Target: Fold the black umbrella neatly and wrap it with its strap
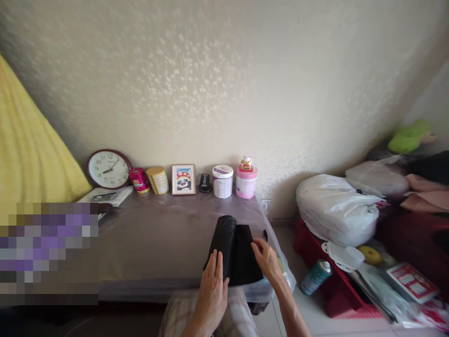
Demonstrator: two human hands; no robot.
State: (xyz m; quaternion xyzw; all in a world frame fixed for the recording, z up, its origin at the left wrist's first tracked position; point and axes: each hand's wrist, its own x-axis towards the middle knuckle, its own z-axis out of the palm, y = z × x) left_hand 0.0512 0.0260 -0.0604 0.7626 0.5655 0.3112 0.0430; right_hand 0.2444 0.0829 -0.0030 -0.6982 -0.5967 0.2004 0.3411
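Note:
A black piece of fabric (245, 257) lies at the right front of the covered table, its left part a thick, smooth roll and its right part flat. My left hand (214, 285) rests on the near end of the roll with its fingers stretched out. At the flat part's right edge, my right hand (265, 255) has its thumb and fingers closed on the fabric. A small black tab (265, 234) shows just beyond the right hand; where it is attached, I cannot tell.
Along the wall stand a clock (109, 168), several tins and tubs, a panda picture frame (183, 179) and a lucky cat figurine (246, 164). Right of the table are a spray can (316, 277), a red basket (345, 299) and a white plastic bag (336, 206).

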